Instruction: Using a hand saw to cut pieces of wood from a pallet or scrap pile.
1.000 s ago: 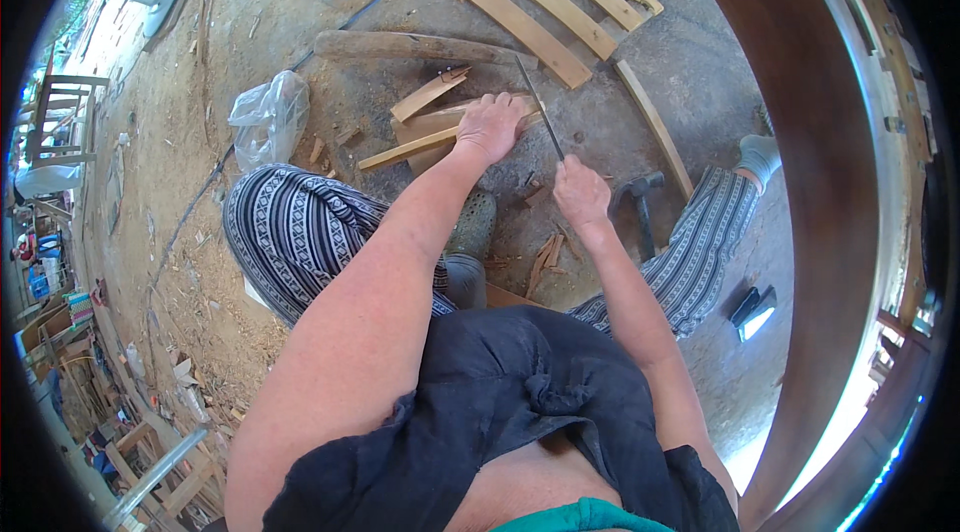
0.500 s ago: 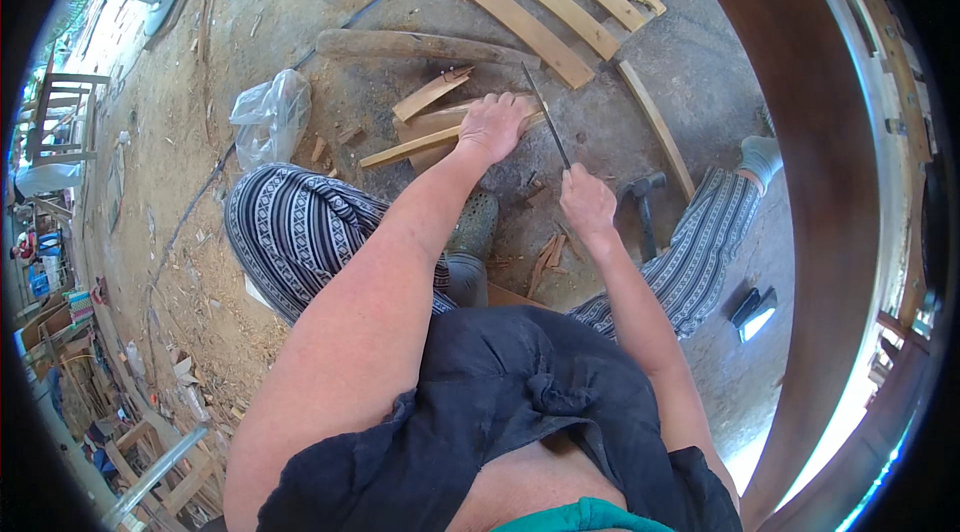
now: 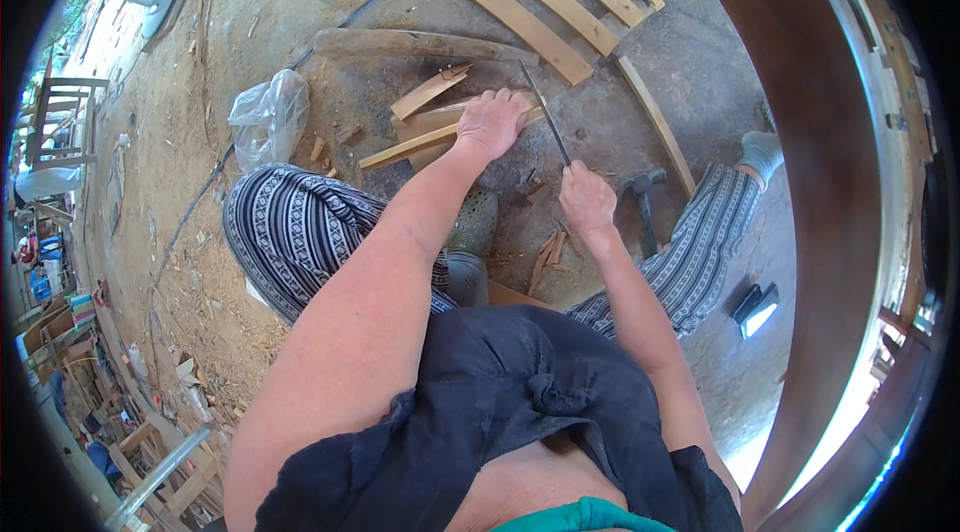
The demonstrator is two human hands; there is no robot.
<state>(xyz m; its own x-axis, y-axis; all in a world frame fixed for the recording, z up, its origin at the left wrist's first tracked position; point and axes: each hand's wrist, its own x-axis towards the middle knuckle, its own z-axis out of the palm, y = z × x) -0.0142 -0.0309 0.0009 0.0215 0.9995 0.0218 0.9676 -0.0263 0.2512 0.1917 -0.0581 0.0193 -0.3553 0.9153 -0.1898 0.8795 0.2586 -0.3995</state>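
My left hand (image 3: 494, 122) presses down on a narrow wooden strip (image 3: 408, 147), with its fingers bent over the far end. Under the strip lies a wider wooden block (image 3: 432, 120), partly hidden by that hand. My right hand (image 3: 587, 197) is closed round the near end of a long, thin, dark blade (image 3: 546, 116). The blade is seen nearly edge-on, so I cannot tell its exact kind; it slants up and left, close beside the strip's end and my left fingertips. A short split piece of wood (image 3: 431, 92) with nails at one end rests just beyond.
Several light wooden slats (image 3: 520, 24) lie far right, with one slat (image 3: 656, 125) nearer. A rounded timber (image 3: 420, 44) lies beyond my hands. A hammer (image 3: 645, 212) is beside my right leg, and a clear plastic bag (image 3: 270, 117) sits left. A dark wooden beam (image 3: 822, 192) curves along the right.
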